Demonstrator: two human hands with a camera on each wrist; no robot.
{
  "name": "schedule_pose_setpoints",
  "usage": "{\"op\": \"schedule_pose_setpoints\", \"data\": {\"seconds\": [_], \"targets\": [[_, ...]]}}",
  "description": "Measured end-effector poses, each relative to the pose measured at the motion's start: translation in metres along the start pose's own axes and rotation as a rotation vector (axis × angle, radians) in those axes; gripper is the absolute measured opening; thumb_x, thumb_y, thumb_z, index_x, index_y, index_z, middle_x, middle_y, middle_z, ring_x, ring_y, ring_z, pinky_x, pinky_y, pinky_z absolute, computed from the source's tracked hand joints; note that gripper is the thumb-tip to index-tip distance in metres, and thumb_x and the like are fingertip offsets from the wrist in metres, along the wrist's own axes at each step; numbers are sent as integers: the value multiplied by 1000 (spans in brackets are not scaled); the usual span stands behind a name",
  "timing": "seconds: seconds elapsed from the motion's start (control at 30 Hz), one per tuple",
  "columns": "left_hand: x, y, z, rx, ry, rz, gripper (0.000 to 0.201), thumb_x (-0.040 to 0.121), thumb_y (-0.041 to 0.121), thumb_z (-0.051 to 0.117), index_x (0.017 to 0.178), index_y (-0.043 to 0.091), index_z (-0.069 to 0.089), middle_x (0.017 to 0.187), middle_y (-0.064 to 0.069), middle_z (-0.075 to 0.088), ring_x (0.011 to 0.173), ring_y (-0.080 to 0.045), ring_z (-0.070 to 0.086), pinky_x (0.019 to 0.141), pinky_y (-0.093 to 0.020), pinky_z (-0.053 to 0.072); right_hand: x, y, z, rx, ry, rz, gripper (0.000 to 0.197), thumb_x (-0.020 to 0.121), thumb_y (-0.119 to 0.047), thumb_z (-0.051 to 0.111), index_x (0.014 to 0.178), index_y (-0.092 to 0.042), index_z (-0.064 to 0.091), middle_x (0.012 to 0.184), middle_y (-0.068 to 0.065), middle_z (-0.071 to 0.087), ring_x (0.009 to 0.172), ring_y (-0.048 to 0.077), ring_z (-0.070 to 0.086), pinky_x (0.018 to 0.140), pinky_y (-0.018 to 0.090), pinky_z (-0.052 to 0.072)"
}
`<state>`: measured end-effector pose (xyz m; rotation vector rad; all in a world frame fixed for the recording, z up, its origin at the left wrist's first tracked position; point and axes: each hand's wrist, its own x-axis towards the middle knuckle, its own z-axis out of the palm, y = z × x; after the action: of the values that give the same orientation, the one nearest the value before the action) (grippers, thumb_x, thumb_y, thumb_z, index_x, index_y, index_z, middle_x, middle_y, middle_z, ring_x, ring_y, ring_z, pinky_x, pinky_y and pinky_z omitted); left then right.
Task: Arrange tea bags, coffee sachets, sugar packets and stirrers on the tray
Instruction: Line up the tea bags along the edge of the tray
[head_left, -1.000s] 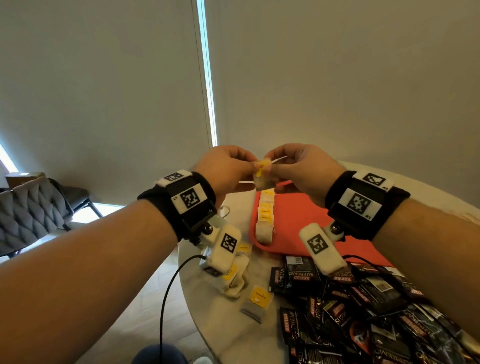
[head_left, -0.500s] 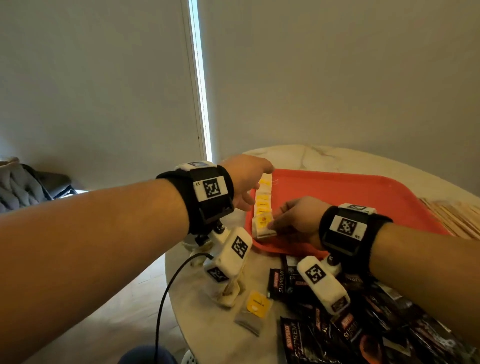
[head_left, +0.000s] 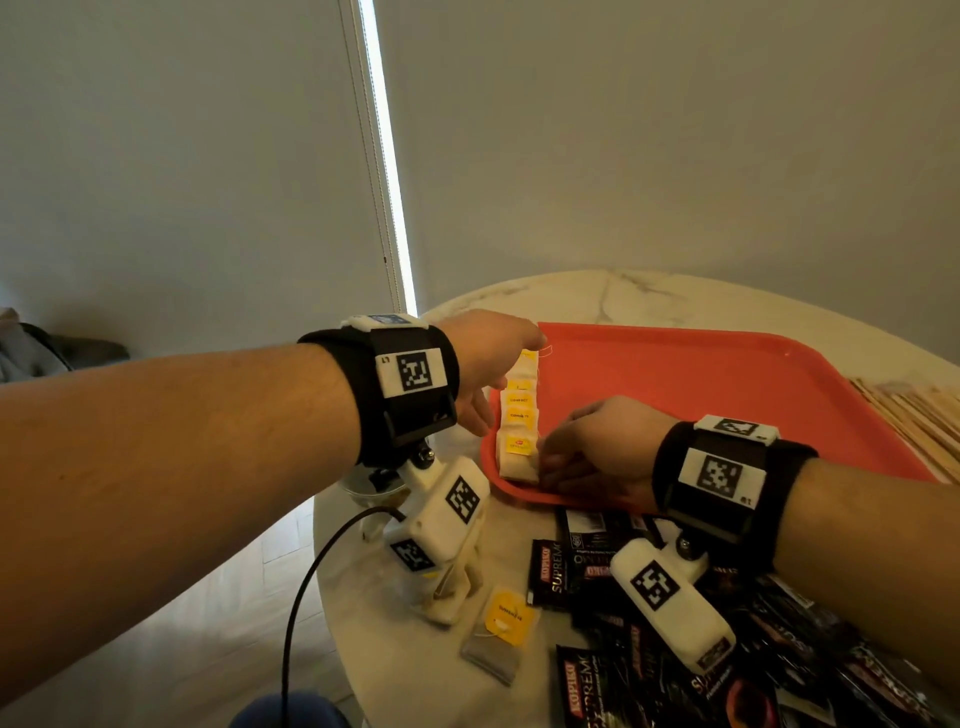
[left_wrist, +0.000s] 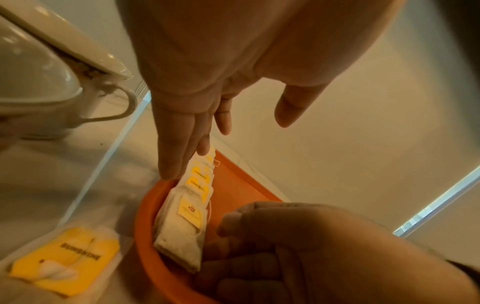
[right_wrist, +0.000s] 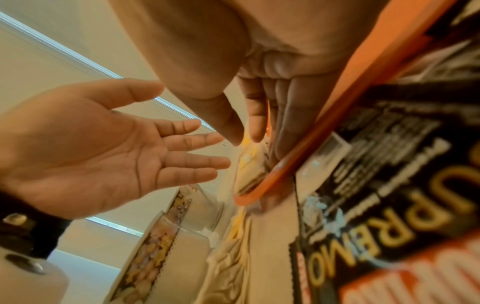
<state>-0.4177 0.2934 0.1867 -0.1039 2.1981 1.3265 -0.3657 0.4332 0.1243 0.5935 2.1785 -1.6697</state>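
Note:
An orange-red tray (head_left: 727, 395) lies on the round marble table. Along its left edge runs a row of tea bags (head_left: 519, 410) with yellow tags. My left hand (head_left: 511, 343) hovers over the far part of that row, fingers straight and spread (left_wrist: 182, 156), holding nothing. My right hand (head_left: 587, 452) rests inside the tray's near left corner. Its fingertips (right_wrist: 255, 131) touch the right side of the nearest tea bag (left_wrist: 182, 232), which lies flat. I see no pinch on the bag.
Black coffee sachets (head_left: 556, 571) are piled on the table in front of the tray. A loose tea bag (head_left: 498, 629) lies near the table's left edge. Wooden stirrers (head_left: 919, 415) lie right of the tray. A white lidded pot (left_wrist: 52, 82) stands to the left.
A second ago both hands held a tea bag up above the tray. The right hand has since brought it down to the near end of the row, and the left hand has opened.

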Motion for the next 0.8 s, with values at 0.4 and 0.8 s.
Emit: {"op": "schedule_pose_setpoints", "data": {"seconds": [0.4, 0.8], "targets": [[10, -3, 5, 70, 27, -9, 65, 107, 43, 51, 163, 15, 32, 152, -23, 51, 117, -56, 61, 93, -58, 50, -1, -5, -6, 99, -20, 24, 17, 97, -3, 60, 105, 9, 69, 97, 25, 76, 93, 38, 75, 82, 41, 62], [16, 5, 8, 91, 53, 4, 63, 108, 43, 49, 162, 14, 31, 152, -21, 51, 110, -50, 65, 89, -54, 51, 10, -9, -5, 108, 54, -30, 13, 97, -5, 59, 103, 5, 64, 98, 26, 73, 85, 37, 72, 83, 45, 60]]}}
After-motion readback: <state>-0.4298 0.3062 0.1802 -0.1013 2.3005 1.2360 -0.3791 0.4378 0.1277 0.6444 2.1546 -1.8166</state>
